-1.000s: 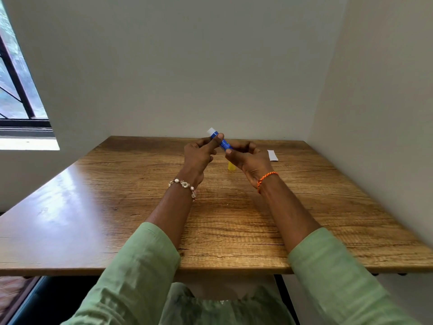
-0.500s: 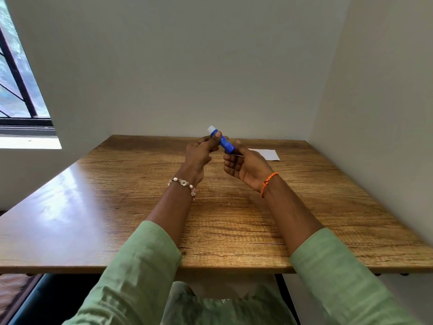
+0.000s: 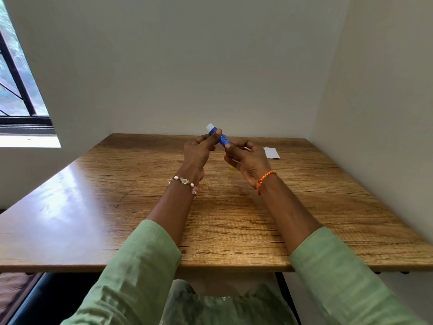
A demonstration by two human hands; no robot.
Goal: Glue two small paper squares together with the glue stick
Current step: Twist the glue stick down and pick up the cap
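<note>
Head view, ordered from the lower edge of the frame upward. Two pale green sleeves enter at the bottom, one at lower left and one at lower right, and end short of the wrists. The forearms cross the near edge of a wooden table (grain running left to right, with a bright reflection at its left side). A beaded bracelet circles the left wrist; an orange thread band circles the right.

At the centre of the frame both hands are raised above the tabletop and meet on a blue glue stick. The left hand pinches the upper part of the tube between thumb and curled fingers. The right hand holds the lower end with curled fingers, palm turned partly toward the camera. The stick is tilted, its white tip pointing to the upper left, clear of the table. A small yellow object shows just below the right hand (mostly hidden; what it is cannot be told).

Right of the hands, toward the table's far right corner, a white paper square lies flat, partly hidden by the right hand. Plain walls rise behind, and a window occupies the upper left edge.
</note>
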